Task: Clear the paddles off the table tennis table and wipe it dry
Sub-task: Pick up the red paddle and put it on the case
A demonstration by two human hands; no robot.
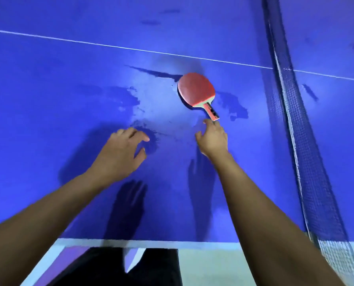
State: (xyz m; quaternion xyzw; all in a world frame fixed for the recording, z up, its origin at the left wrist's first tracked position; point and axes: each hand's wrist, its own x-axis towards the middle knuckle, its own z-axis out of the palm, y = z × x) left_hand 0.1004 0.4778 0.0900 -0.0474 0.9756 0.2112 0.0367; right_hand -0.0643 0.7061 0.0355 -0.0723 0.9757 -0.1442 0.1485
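A red paddle (196,89) lies flat on the blue table tennis table (48,89), its handle pointing toward me and to the right. My right hand (212,139) reaches just below the handle's end, fingertips at or almost at it, holding nothing. My left hand (120,151) hovers over the table to the left, fingers loosely curled and empty. Wet patches (143,104) spread across the surface around the paddle and between my hands.
The net (291,104) runs along the right side from far to near. A white centre line (110,45) crosses the table beyond the paddle. The table's near white edge (151,243) lies just in front of my dark trousers (114,269).
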